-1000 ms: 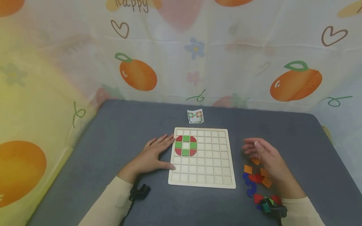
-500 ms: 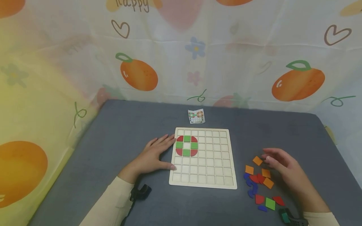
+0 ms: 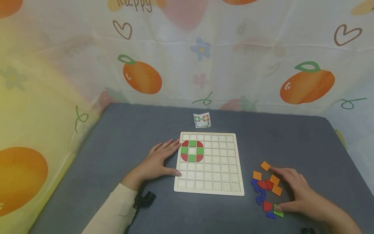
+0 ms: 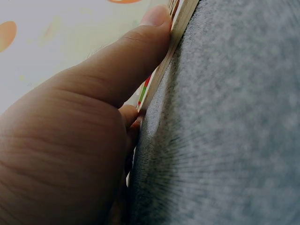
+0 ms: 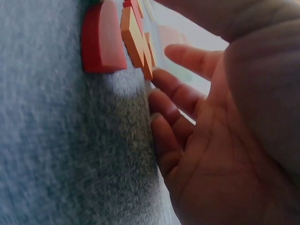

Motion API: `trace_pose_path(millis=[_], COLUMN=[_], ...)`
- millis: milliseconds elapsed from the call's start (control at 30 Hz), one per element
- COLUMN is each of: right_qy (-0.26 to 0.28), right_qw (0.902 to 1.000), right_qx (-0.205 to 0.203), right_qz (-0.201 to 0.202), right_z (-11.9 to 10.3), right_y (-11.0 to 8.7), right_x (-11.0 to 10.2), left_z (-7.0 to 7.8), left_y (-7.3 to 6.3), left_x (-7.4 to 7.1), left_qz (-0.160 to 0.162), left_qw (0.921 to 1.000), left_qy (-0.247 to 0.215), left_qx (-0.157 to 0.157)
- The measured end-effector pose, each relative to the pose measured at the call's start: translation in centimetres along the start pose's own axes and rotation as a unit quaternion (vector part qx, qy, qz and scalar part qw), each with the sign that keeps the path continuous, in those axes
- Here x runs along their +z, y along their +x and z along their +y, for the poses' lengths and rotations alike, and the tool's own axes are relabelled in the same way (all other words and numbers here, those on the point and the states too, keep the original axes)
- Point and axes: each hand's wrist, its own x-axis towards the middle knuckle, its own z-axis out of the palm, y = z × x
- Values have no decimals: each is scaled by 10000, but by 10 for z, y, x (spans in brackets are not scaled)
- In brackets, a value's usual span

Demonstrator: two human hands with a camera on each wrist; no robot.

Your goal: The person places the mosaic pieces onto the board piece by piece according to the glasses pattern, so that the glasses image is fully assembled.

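My left hand (image 3: 156, 164) lies at the left edge of a pale wooden grid board (image 3: 216, 177), thumb and fingertips touching the rim. A ring of red quarter rounds (image 3: 199, 158) and green squares (image 3: 192, 143) sits in the board's upper left, around a bare cell. To the right, my right hand (image 3: 304, 195) spans the loose pieces with thumb and fingers spread apart. Its thumb overlaps a green square tile (image 3: 280, 214), and its index fingertip is near the top orange square (image 3: 265, 166). A red piece (image 5: 105, 40) stands out in the right wrist view.
Several orange squares (image 3: 277, 190), red pieces (image 3: 267, 206) and blue curved pieces (image 3: 263, 195) lie right of the board. A small printed pattern card (image 3: 202, 120) is behind it. A fruit-patterned cloth (image 3: 233, 58) hangs along the back of the grey table (image 3: 140, 123).
My right hand has moved right and then nearer to me, its thumb and fingers spreading over the loose pieces. One red piece is now hidden by it. My left hand stays at the board.
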Motion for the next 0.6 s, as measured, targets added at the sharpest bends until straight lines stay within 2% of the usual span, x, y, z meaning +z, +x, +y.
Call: trace_pose_path(millis=[300, 433, 533, 600], right_qy=[-328, -474, -345, -245], right_qw=[9988, 9973, 9967, 9953], right_qx=[356, 530, 617, 851], right_qz=[-110, 185, 403, 403], right_z=[-5, -2, 0, 0], right_y=[-4, -2, -1, 1], right_x=[-1, -1, -3, -6], left_z=[-3, -2, -2, -2], left_y=[0, 0, 0, 0], left_x=[2, 2, 2, 2], left_qz=[-8, -4, 7, 11], left_qw=[9999, 9999, 9999, 9999], left_qy=[-91, -92, -96, -101], left_qx=[84, 63, 57, 57])
